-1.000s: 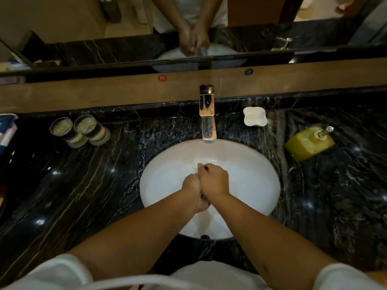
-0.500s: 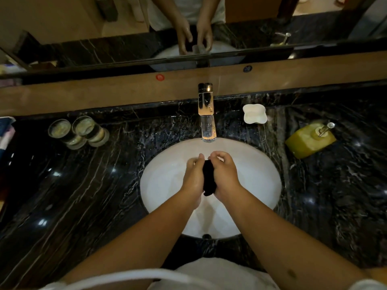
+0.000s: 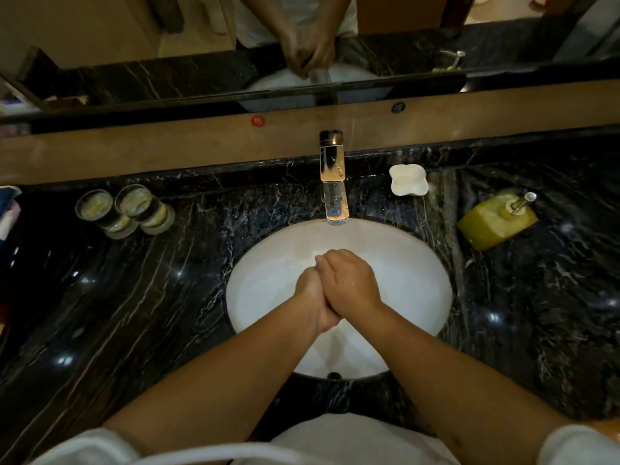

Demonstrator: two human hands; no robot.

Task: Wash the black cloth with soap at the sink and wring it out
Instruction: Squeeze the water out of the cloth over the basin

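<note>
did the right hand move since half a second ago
Yes. The right hand has crossed over the left hand, shifting left and nearer the person, farther from the faucet.

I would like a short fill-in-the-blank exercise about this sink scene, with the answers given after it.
1. The hands are pressed together over the white ____.
2. The yellow soap bottle stands to the ____ of the faucet.
3. The number of glasses on the counter is ____.
4. The dish beside the faucet is ____ in colour.

Answers: sink; right; two; white
</note>
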